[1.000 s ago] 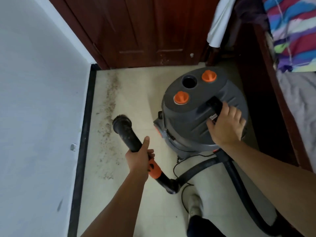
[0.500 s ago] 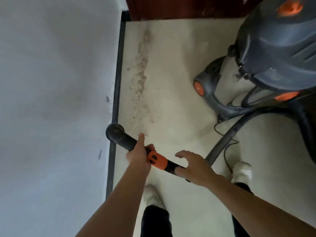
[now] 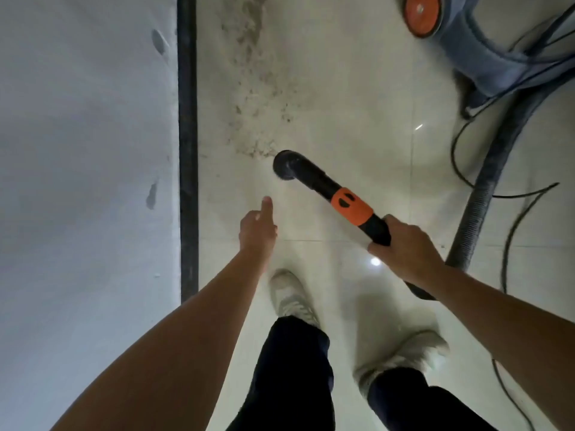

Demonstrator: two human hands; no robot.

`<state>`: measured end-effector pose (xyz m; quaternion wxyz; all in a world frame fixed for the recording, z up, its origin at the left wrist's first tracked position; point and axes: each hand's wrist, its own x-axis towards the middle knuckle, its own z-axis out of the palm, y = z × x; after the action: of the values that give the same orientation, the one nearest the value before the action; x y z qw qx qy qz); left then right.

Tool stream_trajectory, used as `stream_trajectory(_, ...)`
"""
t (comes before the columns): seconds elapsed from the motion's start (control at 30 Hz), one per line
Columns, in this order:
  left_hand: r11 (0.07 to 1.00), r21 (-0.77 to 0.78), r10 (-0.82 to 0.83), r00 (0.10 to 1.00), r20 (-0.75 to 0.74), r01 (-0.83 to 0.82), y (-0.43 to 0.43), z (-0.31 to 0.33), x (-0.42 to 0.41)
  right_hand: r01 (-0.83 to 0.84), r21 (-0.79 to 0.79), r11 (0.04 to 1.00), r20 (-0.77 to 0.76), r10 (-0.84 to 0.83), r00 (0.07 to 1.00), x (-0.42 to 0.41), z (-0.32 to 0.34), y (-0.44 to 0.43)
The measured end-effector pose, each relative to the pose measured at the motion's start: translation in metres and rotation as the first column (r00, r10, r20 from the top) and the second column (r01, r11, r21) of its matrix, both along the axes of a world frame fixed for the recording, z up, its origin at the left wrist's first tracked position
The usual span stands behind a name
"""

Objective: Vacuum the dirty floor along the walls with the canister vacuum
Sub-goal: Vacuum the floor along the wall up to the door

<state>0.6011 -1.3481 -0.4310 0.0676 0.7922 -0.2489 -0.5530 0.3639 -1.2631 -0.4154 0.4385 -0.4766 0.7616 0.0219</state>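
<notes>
My right hand [image 3: 404,244] grips the black vacuum wand [image 3: 314,178] just behind its orange collar [image 3: 351,206]. The wand's round nozzle [image 3: 284,165] points down at the near end of a brownish strip of dirt [image 3: 252,88] on the pale tiled floor. My left hand [image 3: 258,228] hangs free to the left of the wand, holding nothing, with one finger stretched forward. The grey canister vacuum [image 3: 485,48] with an orange wheel [image 3: 421,14] stands at the top right. Its ribbed hose [image 3: 479,194] runs from the canister down behind my right arm.
A white wall [image 3: 87,181] with a black skirting strip [image 3: 187,150] runs along the left. A thin black power cable [image 3: 510,219] loops on the floor at the right. My two feet in pale shoes [image 3: 292,297] stand on the tiles below the hands.
The wand passed from my left hand to my right hand. My left hand let go and moved aside. The nozzle swung from the skirting to the near end of the dirt.
</notes>
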Motion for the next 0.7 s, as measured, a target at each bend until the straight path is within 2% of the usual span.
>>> stream_trajectory(0.07,0.949,-0.014,-0.307,0.934,0.181,0.315,0.015,-0.040,0.019,0.024,-0.004,1.000,-0.021,-0.024,0.999,-0.011,-0.034,0.004)
stream_trajectory(0.13,0.818,0.023,-0.554,0.776,0.302,0.575,0.027,-0.079,0.037,0.036,-0.009,0.999,-0.036,-0.037,0.999,-0.016,-0.070,0.008)
stream_trajectory(0.2,0.697,0.053,-0.685,0.642,0.343,0.715,0.027,-0.117,0.051,0.069,-0.032,0.997,-0.034,-0.070,0.997,-0.021,-0.106,0.008)
stream_trajectory(0.23,0.662,0.046,-0.711,0.607,0.356,0.748,0.024,-0.134,0.056,0.093,-0.054,0.994,-0.036,-0.095,0.995,-0.024,-0.121,0.005)
stream_trajectory(0.37,0.619,-0.011,-0.694,0.553,0.461,0.785,0.026,-0.194,0.084,0.158,-0.152,0.976,-0.001,-0.160,0.987,-0.024,-0.169,-0.005)
stream_trajectory(0.53,0.706,-0.012,-0.531,0.541,0.651,0.708,0.033,-0.241,0.101,0.119,-0.168,0.979,0.138,-0.096,0.986,-0.012,-0.203,-0.011)
stream_trajectory(0.7,0.707,-0.151,-0.383,0.554,0.739,0.691,0.046,-0.265,0.086,0.202,-0.202,0.958,0.252,-0.149,0.956,-0.008,-0.219,-0.030)
